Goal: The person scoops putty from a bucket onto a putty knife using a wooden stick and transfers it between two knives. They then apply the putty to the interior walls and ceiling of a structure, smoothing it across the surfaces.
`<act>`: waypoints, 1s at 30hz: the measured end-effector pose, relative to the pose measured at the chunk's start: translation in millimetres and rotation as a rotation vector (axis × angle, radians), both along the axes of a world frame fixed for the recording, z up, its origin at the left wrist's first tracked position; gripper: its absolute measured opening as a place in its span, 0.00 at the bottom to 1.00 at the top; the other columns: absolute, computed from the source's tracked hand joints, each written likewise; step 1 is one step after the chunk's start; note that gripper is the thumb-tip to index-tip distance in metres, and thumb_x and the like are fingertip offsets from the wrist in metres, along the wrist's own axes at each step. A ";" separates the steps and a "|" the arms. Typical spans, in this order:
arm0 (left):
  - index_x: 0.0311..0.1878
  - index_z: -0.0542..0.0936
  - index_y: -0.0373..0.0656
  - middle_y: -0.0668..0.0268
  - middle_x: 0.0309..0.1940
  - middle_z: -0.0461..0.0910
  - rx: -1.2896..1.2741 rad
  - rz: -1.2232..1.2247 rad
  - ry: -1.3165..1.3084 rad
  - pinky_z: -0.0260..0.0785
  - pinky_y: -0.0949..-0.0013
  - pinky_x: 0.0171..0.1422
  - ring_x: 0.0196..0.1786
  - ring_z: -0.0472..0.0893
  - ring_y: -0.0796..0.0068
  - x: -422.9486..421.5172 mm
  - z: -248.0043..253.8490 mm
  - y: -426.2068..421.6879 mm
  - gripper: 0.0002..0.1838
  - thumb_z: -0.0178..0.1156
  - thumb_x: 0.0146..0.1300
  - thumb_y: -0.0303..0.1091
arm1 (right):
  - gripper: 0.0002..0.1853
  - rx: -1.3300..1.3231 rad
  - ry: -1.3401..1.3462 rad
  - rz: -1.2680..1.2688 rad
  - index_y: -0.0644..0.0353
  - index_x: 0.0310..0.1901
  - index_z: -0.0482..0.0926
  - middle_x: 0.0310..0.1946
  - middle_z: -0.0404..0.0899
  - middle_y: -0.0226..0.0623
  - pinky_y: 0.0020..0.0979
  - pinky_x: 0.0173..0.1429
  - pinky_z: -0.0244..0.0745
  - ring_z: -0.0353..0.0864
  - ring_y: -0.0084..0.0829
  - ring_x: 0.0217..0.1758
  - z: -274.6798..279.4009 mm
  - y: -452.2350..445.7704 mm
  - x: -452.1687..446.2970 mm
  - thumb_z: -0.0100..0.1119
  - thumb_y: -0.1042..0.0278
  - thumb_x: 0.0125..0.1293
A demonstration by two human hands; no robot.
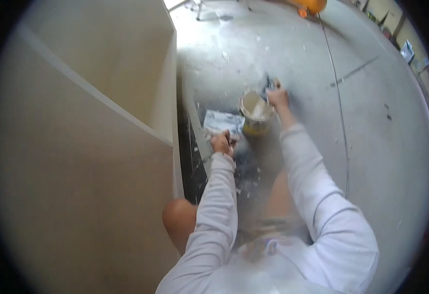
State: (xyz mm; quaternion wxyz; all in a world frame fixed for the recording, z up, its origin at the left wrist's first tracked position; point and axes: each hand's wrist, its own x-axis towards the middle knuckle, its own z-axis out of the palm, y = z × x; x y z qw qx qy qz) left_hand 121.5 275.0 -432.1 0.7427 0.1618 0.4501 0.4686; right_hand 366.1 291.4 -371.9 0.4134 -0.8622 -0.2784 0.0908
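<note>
At nine o'clock stands the large pale panel (87, 161), touched by neither hand. At twelve o'clock is the bucket (256, 126), whitish inside. Just beside it, toward eleven, the flat plate (217, 119) is grasped at its near side by my left hand (221, 143). My right hand (279, 98) clenches a blurred dark tool (268, 87) near the rim. I judge the work midway: plate already smeared, some material seemingly left inside.

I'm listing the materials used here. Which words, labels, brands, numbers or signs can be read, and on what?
No text can be read.
Bucket: yellow marking on its side, too blurred to read.
Flat plate at the left hand: smears, no legible lettering.
Clothing: coloured patch, too blurred to tell.
</note>
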 end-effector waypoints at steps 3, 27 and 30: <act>0.21 0.70 0.42 0.66 0.18 0.68 0.164 -0.063 0.021 0.70 0.59 0.26 0.21 0.74 0.70 -7.4 -8.0 5.0 0.07 0.52 0.54 0.25 | 0.30 -0.007 -0.085 0.050 0.70 0.38 0.80 0.40 0.78 0.59 0.41 0.49 0.74 0.78 0.52 0.47 20.2 4.1 10.3 0.64 0.45 0.45; 0.47 0.67 0.38 0.62 0.35 0.76 0.275 -0.352 0.000 0.74 0.66 0.27 0.30 0.79 0.69 25.6 -14.5 22.3 0.17 0.56 0.52 0.20 | 0.02 1.048 -0.149 0.086 0.64 0.31 0.78 0.25 0.78 0.30 0.24 0.27 0.66 0.72 0.20 0.22 163.7 -99.5 -42.0 0.57 0.77 0.55; 0.45 0.68 0.38 0.62 0.35 0.76 0.266 -0.347 -0.201 0.74 0.66 0.26 0.30 0.80 0.69 30.0 -21.3 22.6 0.16 0.56 0.53 0.20 | 0.05 0.936 -0.183 0.044 0.65 0.34 0.78 0.28 0.78 0.31 0.26 0.32 0.69 0.74 0.23 0.26 160.2 -105.7 -41.4 0.58 0.76 0.56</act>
